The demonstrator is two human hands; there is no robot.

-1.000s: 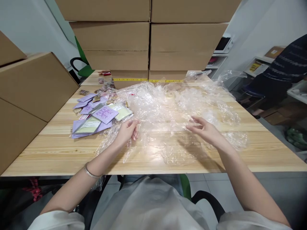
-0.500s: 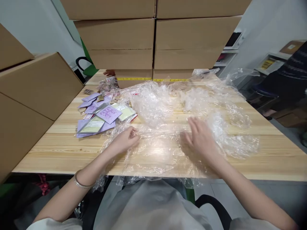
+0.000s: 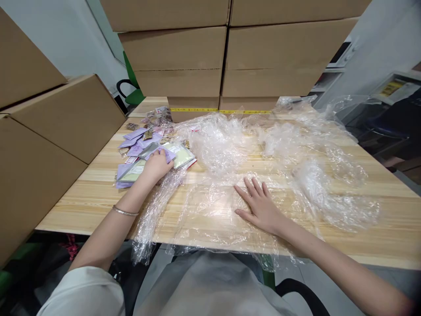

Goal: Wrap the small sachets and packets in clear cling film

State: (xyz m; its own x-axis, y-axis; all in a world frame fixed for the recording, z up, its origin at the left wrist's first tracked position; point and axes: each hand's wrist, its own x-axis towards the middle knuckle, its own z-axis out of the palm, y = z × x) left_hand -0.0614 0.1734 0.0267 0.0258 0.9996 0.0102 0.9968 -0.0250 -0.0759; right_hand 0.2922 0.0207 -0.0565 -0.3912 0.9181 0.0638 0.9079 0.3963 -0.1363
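Note:
My left hand (image 3: 158, 165) is on a flat purple packet (image 3: 170, 154) at the top of the pile, its fingers bent over it and the thumb by its lower edge. Part of that packet is hidden under the hand. Beside it lie a packet with a pale green face and white label (image 3: 180, 154) and, partly under my forearm, a similar labelled packet (image 3: 130, 172). My right hand (image 3: 259, 206) rests open, fingers spread, on a clear plastic sheet (image 3: 210, 215) spread flat on the table, its near edge hanging over the table's front.
Crumpled clear plastic (image 3: 219, 145) covers the middle and right of the wooden table (image 3: 75, 206). Small brown packets (image 3: 158, 115) lie at the back left. Large cardboard boxes (image 3: 184, 48) stand at the back, with another box (image 3: 66, 116) along the left.
My left hand has left the plastic sheet and moved to the purple packet. My right hand has spread flat on the sheet, which now lies smoother. The other person's hand at the back left is gone.

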